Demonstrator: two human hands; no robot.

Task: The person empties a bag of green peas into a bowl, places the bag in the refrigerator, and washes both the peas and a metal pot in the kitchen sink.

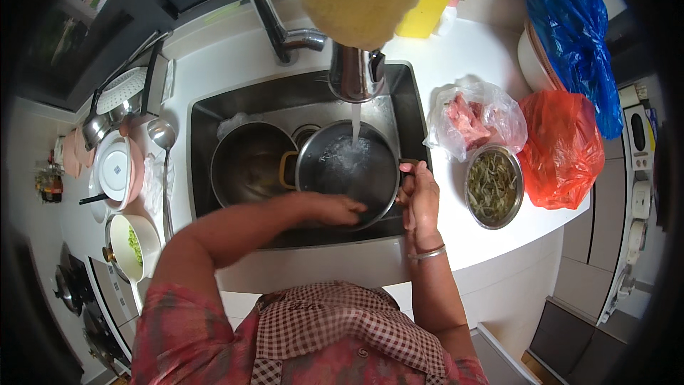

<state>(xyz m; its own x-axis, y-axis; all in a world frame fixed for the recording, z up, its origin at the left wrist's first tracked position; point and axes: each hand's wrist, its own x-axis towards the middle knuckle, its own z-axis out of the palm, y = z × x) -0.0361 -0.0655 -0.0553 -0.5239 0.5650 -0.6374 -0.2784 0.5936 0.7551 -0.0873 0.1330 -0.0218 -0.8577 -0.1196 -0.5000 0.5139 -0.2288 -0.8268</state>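
A steel pot with gold-coloured handles sits in the sink under running water from the faucet. My right hand grips its right handle. Over the pot's near inner wall is my left hand, blurred, its fingers pointing right and partly hidden; whether it holds anything cannot be told. A larger, dark-looking pot or basin stands to the left in the sink, touching or close beside the first pot, with a little liquid visible inside.
Right of the sink lie raw meat in a clear bag, a steel bowl of shredded greens, a red bag and a blue bag. On the left are a ladle, stacked dishes and a white pan of chopped greens.
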